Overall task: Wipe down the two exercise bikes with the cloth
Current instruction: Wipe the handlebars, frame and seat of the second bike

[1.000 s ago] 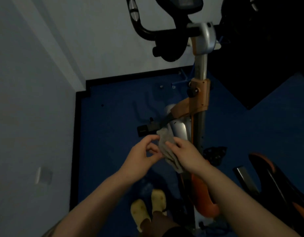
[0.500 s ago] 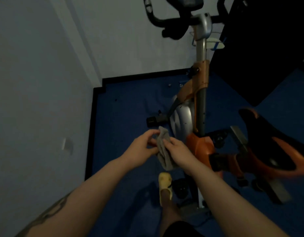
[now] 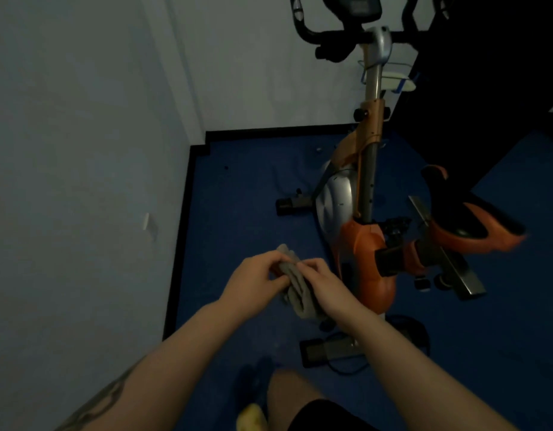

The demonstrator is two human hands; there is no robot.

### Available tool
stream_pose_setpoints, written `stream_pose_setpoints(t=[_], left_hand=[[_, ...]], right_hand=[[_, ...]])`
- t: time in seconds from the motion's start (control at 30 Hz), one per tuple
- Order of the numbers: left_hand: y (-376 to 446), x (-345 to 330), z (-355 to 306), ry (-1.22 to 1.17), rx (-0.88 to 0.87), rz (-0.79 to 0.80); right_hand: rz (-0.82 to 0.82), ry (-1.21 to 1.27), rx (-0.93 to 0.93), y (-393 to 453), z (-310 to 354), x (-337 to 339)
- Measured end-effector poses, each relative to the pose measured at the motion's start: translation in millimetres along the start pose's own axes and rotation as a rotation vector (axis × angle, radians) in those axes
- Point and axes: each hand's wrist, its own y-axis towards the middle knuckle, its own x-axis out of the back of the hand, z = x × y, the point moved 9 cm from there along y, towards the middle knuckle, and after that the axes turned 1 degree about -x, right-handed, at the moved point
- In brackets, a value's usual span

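Head view: bike now sits further right, saddle fully in frame; hands stayed together on the cloth.
Left hand [image 3: 253,279] and right hand [image 3: 323,283] both pinch the grey cloth [image 3: 295,287], bunched near-left of the orange exercise bike [image 3: 367,244]. Step: refolding; next, reach right to wipe the frame.

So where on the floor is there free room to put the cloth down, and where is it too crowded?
Bare blue floor lies between the left wall's black baseboard and the bike's front foot. It is crowded around the orange bike: pedals, rear foot and a cable fill the floor there. Both hands, left and right, hold the cloth.
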Motion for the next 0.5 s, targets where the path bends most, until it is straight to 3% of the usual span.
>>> stream_pose_setpoints(t=[0.23,0.33,0.5], left_hand=[[-1.0,9.0,-0.3,0.086,0.117,-0.131],[-1.7,2.4,-5.3,0.143,0.132,-0.160],[-9.6,-19.9,-7.4,0.210,0.161,-0.132]], right_hand=[[0.143,-0.098,0.203,-13.7,10.5,6.1],[0.123,-0.194,0.320,-19.8,13.7,25.0],[0.192,-0.070,0.350,-35.8,6.7,55.8]])
